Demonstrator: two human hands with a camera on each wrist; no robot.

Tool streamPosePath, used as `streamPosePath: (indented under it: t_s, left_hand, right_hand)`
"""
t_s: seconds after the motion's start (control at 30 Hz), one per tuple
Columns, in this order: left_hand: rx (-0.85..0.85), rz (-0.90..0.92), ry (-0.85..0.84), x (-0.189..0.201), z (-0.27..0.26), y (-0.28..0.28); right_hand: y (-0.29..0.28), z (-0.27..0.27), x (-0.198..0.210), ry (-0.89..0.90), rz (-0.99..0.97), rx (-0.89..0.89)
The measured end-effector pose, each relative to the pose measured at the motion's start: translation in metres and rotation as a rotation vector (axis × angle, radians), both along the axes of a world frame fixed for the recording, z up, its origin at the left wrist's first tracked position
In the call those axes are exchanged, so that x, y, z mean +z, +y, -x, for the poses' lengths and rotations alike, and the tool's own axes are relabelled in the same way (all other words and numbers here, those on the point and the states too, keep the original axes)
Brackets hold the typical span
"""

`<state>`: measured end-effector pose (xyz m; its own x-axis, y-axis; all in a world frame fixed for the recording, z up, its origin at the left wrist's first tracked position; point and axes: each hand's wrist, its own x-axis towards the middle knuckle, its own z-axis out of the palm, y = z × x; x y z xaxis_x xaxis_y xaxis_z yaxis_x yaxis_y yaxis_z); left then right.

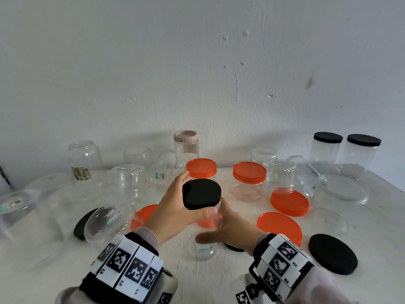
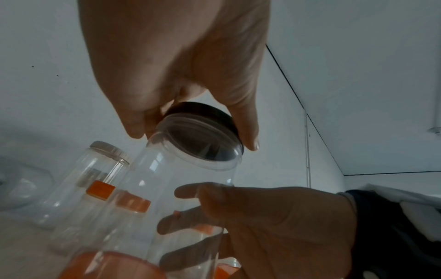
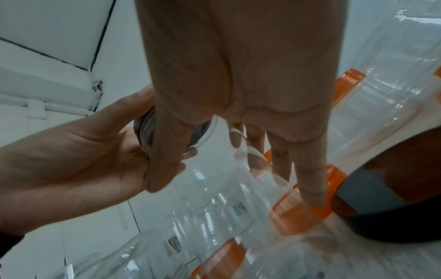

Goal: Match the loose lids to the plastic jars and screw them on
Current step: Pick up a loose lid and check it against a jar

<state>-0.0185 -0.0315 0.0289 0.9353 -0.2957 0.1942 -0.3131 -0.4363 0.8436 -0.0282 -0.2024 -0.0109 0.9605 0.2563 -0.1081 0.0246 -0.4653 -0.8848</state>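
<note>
A clear plastic jar (image 1: 202, 246) is held tilted above the table in the middle of the head view. My right hand (image 1: 228, 227) wraps round its body, thumb in front and fingers behind. A black lid (image 1: 201, 193) sits on the jar's mouth, and my left hand (image 1: 175, 202) grips its rim from the left. In the left wrist view the black lid (image 2: 203, 117) caps the jar (image 2: 181, 179) between my left fingers (image 2: 248, 132). In the right wrist view my right hand (image 3: 238, 113) holds the jar (image 3: 214, 188).
Loose black lids (image 1: 333, 253) (image 1: 84, 224) and orange lids (image 1: 279, 227) (image 1: 289, 202) lie on the white table (image 1: 197, 281). Two orange-lidded jars (image 1: 248, 178) stand behind my hands. Black-lidded jars (image 1: 326, 148) stand at the back right. Several clear jars (image 1: 127, 181) crowd the left.
</note>
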Motion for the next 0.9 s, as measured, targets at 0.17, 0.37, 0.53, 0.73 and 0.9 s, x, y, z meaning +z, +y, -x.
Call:
streamPosePath:
  t_s: [0.17,0.37,0.53,0.73,0.9]
  left_hand:
    - [-0.033,0.057,0.146,-0.013,0.001,0.017]
    - [-0.092,0.089,0.153,-0.034,0.005,0.01]
    - [-0.077,0.112,0.101,-0.04,0.002,0.004]
    - [-0.097,0.142,0.115,-0.045,0.0,0.005]
    - [-0.129,0.146,0.122,-0.042,0.001,0.005]
  right_hand:
    - [-0.028,-0.001,0.023,0.039,0.026,0.089]
    - [-0.019,-0.01,0.084,-0.119,0.172,0.219]
    - [0.012,-0.019,0.117,-0.225,0.698,0.37]
    - [0.03,-0.026,0.138,-0.181,1.042,0.462]
    - [0.037,-0.032,0.145,-0.15,1.158,0.483]
